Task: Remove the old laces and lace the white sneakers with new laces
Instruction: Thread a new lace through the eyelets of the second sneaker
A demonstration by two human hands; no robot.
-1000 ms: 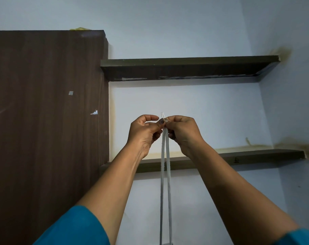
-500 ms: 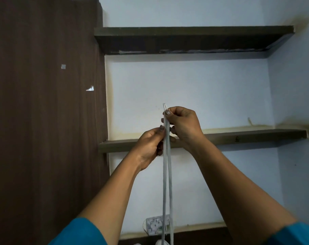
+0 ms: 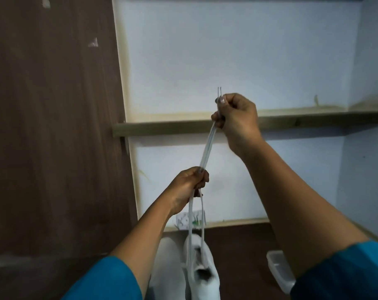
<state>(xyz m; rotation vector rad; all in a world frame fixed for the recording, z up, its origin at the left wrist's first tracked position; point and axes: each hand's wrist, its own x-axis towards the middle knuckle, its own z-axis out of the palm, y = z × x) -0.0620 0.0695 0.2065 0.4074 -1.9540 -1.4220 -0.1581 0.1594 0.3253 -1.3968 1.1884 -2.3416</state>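
Observation:
A white sneaker [image 3: 202,276] sits low in the middle on a dark wooden surface, with a second white sneaker [image 3: 166,263] partly hidden behind my left arm. Both ends of a white lace [image 3: 207,148] rise from the shoe as two strands held together. My right hand [image 3: 236,118] pinches the strands near their tips, which stick up above my fingers. Lower down, my left hand [image 3: 189,187] grips the same two strands, and below it they spread apart toward the shoe's eyelets.
A clear plastic container [image 3: 279,269] lies on the dark surface at the lower right. A wooden shelf [image 3: 162,127] crosses the pale wall behind my hands. A dark wood cabinet side [image 3: 54,126] fills the left. A white socket plate [image 3: 184,219] sits low on the wall.
The view has tilted down, bringing the sneakers into sight. My left hand has slid down the paired strands, away from my right hand, which still holds the tips.

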